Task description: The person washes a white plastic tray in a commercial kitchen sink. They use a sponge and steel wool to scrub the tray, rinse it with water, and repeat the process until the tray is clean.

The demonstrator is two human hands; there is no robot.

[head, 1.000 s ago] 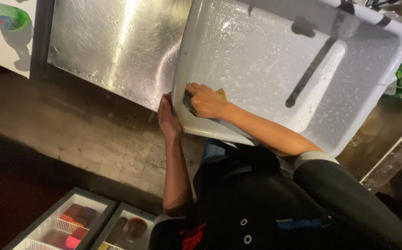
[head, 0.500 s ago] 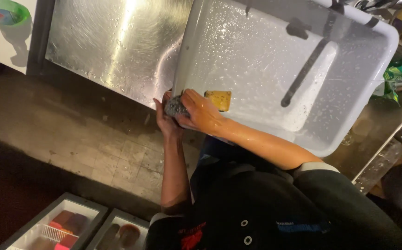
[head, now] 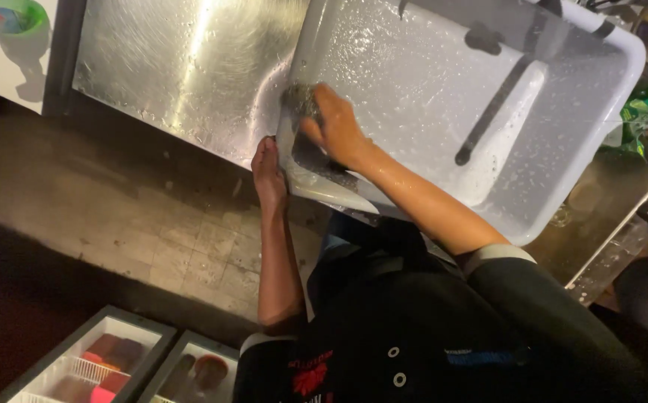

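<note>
Your right hand [head: 335, 127] is closed on a scrubber [head: 299, 97], pressing it on the wet white tub's [head: 428, 82] inside wall. Your left hand [head: 268, 172] grips the tub's near rim. You're mid-scrub; next, I think, rub along the wall.

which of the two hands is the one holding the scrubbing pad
The right hand, inside the white tub, presses the grey scouring pad against the wall. The left hand only grips the tub's outer rim.
</note>
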